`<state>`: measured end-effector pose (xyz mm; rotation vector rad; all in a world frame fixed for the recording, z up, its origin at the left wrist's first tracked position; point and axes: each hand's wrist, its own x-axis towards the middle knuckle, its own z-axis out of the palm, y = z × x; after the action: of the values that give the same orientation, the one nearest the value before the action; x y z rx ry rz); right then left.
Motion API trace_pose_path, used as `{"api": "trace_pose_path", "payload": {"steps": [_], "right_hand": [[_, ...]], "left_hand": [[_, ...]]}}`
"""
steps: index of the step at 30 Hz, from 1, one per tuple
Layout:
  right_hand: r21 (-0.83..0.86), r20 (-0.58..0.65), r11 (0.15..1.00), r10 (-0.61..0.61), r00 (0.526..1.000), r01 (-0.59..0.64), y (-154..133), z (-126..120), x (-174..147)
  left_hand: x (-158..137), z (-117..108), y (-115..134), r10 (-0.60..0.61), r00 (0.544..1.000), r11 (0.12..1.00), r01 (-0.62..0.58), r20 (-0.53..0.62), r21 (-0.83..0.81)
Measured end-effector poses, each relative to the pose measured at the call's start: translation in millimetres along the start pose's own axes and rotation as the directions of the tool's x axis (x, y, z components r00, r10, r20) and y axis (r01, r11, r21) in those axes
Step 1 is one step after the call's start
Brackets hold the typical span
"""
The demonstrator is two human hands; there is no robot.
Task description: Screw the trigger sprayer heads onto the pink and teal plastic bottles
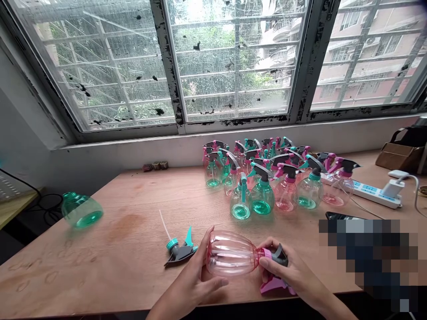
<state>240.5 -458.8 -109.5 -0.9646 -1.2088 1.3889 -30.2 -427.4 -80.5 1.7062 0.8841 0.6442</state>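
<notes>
holding a see-through pink bottle (231, 252) sideways: left hand (196, 276) cupped around its base (211, 254), right hand (291, 271) gripping its sprayer (280, 256).

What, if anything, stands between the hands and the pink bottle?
Nothing visible: the left hand cups the base of the pink bottle, and the right hand holds the pink spray top at its neck. The teal spray top lies beside the left hand, not in between.

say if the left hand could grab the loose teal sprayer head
Probably yes: the teal sprayer head lies right beside the left hand with nothing visibly between them, though that hand is cupping the pink bottle.
</notes>
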Motion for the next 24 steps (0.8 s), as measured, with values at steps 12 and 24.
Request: {"api": "trace_pose_path", "payload": {"steps": [12,24], "right_hand": [[-0.027,-0.018,1.000,0.006,1.000,-0.007,3,-2,1],[-0.019,-0.019,1.000,-0.007,1.000,0.006,1,-1,1]], "left_hand": [[-3,-3,-5,-0.101,0.995,0.993,0.100,-0.011,-0.061],[-4,1,6,-0.091,0.996,0.994,0.091,0.005,-0.068]]}}
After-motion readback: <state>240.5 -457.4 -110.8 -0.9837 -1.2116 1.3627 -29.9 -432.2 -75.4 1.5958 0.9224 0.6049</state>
